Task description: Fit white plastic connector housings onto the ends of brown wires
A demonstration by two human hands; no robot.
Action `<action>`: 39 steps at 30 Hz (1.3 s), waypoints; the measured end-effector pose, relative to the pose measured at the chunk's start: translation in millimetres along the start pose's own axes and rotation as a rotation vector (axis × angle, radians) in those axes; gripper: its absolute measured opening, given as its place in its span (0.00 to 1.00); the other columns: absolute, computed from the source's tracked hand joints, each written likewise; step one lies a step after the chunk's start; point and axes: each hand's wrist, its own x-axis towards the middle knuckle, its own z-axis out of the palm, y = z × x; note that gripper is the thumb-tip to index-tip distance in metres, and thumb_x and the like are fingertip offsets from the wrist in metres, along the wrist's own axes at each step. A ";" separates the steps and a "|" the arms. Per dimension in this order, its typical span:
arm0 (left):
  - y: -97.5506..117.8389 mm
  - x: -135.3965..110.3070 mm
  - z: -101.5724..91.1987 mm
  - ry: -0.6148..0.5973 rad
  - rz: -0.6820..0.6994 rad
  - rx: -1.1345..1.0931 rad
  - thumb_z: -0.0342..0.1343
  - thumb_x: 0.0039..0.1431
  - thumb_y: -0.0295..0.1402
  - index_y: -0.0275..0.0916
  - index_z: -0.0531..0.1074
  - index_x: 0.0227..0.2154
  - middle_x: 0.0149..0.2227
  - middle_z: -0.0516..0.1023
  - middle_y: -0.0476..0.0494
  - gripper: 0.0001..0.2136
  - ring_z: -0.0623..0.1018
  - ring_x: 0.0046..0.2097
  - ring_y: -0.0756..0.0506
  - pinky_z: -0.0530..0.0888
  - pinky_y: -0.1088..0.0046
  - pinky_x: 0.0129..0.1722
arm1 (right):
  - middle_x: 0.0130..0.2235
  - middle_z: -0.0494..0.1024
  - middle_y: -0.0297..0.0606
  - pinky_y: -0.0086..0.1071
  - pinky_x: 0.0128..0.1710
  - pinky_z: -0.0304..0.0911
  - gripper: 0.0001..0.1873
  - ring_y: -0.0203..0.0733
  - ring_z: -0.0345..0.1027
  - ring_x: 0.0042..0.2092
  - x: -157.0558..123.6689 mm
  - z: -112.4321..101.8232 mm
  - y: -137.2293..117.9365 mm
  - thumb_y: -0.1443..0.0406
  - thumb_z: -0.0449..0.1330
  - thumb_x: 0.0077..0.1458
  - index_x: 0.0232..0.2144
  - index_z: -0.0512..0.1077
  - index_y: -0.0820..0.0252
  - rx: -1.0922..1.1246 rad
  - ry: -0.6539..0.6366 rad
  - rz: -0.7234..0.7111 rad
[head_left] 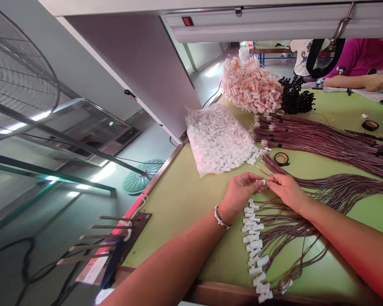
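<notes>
My left hand (242, 190) pinches a small white plug connector (263, 182) between thumb and fingertips. Close against it, my right hand (284, 189) has its fingers closed on thin brown wires (263, 171), whose ends stick out past the fingertips. Below the hands, a column of white connectors (253, 240) lies on the green table, with brown wires (284, 229) running off to the right under my right forearm. Just beyond my hands is a clear plastic bag (221, 138) full of white connectors. A loose bundle of brown wires (332, 185) stretches to the right.
Thicker wire bundles (319, 138) lie farther back, near a black tape roll (281, 159). Heaps of pinkish-white parts (252, 85) and black parts (295, 95) stand behind. A pegged rack (127, 242) sits at the left table edge. A co-worker's arm (354, 81) is at upper right.
</notes>
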 end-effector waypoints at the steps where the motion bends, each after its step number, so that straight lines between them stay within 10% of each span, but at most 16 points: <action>1: -1.1 0.6 0.1 -0.001 -0.001 -0.003 0.66 0.40 0.33 0.34 0.73 0.25 0.21 0.77 0.48 0.10 0.74 0.24 0.52 0.73 0.75 0.29 | 0.22 0.63 0.29 0.27 0.28 0.52 0.13 0.32 0.53 0.27 0.6 0.3 0.2 0.59 0.52 0.52 0.21 0.65 0.61 -0.016 0.000 -0.011; 39: -3.4 1.6 -3.0 -0.126 0.033 0.155 0.62 0.47 0.33 0.34 0.67 0.25 0.19 0.74 0.50 0.10 0.71 0.21 0.54 0.69 0.78 0.24 | 0.23 0.67 0.31 0.29 0.31 0.56 0.13 0.34 0.58 0.27 4.0 -2.5 7.8 0.60 0.53 0.51 0.21 0.66 0.61 -0.058 -0.079 -0.039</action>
